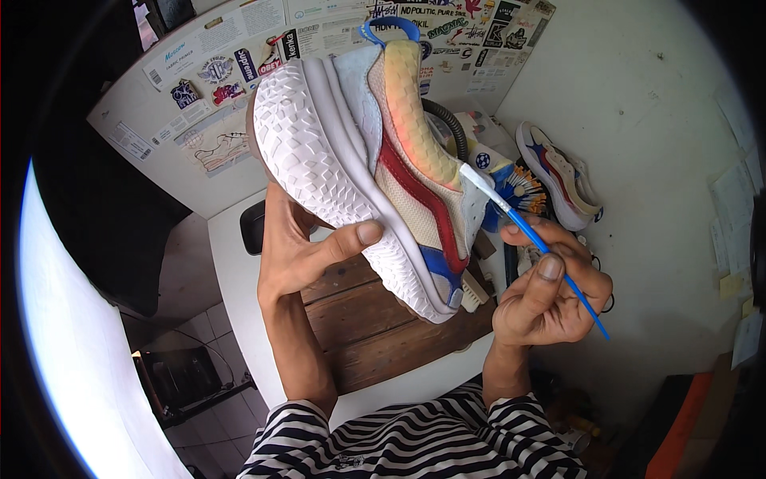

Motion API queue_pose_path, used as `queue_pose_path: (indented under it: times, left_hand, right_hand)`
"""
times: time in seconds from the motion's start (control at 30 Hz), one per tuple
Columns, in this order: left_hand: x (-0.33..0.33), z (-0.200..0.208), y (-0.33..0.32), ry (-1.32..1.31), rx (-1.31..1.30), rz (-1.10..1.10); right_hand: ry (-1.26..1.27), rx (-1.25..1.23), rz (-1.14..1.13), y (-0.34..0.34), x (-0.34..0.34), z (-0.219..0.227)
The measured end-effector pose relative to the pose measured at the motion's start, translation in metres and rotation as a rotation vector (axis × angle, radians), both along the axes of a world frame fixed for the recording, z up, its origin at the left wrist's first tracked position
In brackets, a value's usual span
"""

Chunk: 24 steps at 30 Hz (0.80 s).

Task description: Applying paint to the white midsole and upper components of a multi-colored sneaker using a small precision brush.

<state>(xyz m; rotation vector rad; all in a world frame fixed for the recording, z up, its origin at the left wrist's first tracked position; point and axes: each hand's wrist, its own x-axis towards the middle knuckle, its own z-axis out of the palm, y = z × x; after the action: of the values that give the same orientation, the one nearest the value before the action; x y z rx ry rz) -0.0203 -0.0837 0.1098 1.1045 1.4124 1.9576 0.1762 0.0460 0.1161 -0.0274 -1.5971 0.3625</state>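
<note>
My left hand (303, 255) is closed around the underside of a sneaker (343, 160), its thumb pressed against the white textured sole. The sneaker is tilted with its heel up and its toe down toward me. Its upper has cream mesh, a red stripe, blue toe and pale blue heel panels, and a yellow-orange padded collar. A slim paintbrush (531, 230) with a blue handle is pinched in my right hand (554, 291). The white brush tip meets the shoe at the lower end of the collar, near the tongue. Most fingers of my left hand are hidden behind the shoe.
A second sneaker (552, 172) stands at the back right beside a cluster of orange-tipped sticks (524, 194). Below the held shoe are a wooden board (351, 335) and a scrub brush (475, 294). A black tray (252, 227) sits left, and a black hose (448, 120) bends behind.
</note>
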Motion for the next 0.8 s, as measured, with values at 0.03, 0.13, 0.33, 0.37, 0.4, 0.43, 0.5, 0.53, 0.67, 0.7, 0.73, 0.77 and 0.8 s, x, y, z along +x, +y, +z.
queue_pose_path:
  times: [0.03, 0.13, 0.33, 0.37, 0.4, 0.43, 0.5, 0.53, 0.67, 0.7, 0.73, 0.77, 0.8]
  left_hand:
    - [0.0004, 0.0, -0.0006, 0.011, 0.014, 0.016]
    - [-0.0014, 0.0012, -0.0032, 0.018, 0.005, 0.016]
    - [0.001, 0.001, -0.0007, 0.01, 0.011, 0.006]
    - [0.002, 0.0003, -0.0001, 0.016, 0.048, 0.03]
    - [0.0008, 0.0001, -0.0007, 0.016, 0.048, 0.032]
    - [-0.0012, -0.0002, -0.0023, 0.004, 0.017, 0.013]
    - [-0.003, -0.0017, -0.0047, -0.009, -0.016, -0.006]
    - [-0.0033, -0.0033, -0.0049, -0.004, -0.014, -0.001]
    - [-0.0016, -0.0017, -0.0024, 0.028, 0.02, 0.028]
    - [-0.0012, -0.0015, -0.0014, 0.028, 0.021, 0.029]
    - [-0.0008, -0.0014, -0.001, 0.025, 0.028, 0.036]
    - [-0.0006, -0.0012, -0.0008, 0.023, 0.036, 0.043]
    - [-0.0014, -0.0002, -0.0015, 0.024, 0.035, 0.043]
  right_hand:
    - [0.002, -0.001, 0.003, -0.0003, 0.0003, -0.0002]
    - [0.014, -0.006, 0.01, -0.0014, 0.0018, -0.0006]
    - [0.002, -0.023, 0.005, -0.0018, 0.001, -0.0023]
    - [0.019, -0.024, 0.01, -0.0013, 0.002, -0.0031]
    - [0.035, -0.024, 0.016, -0.0009, 0.0024, -0.0035]
    - [0.034, -0.025, 0.015, -0.0018, 0.0025, -0.0025]
    - [-0.004, 0.002, 0.006, -0.0035, 0.0019, 0.0005]
    - [-0.004, 0.003, 0.006, -0.003, 0.001, -0.0007]
    - [0.015, -0.025, 0.001, -0.002, 0.0031, -0.0044]
    - [0.013, -0.035, -0.005, -0.0019, 0.0044, -0.0044]
    - [0.013, -0.036, -0.006, -0.0023, 0.0042, -0.0039]
    - [0.019, -0.019, 0.006, -0.0025, 0.0033, -0.0029]
    - [0.025, -0.003, 0.017, -0.003, 0.0026, -0.0024]
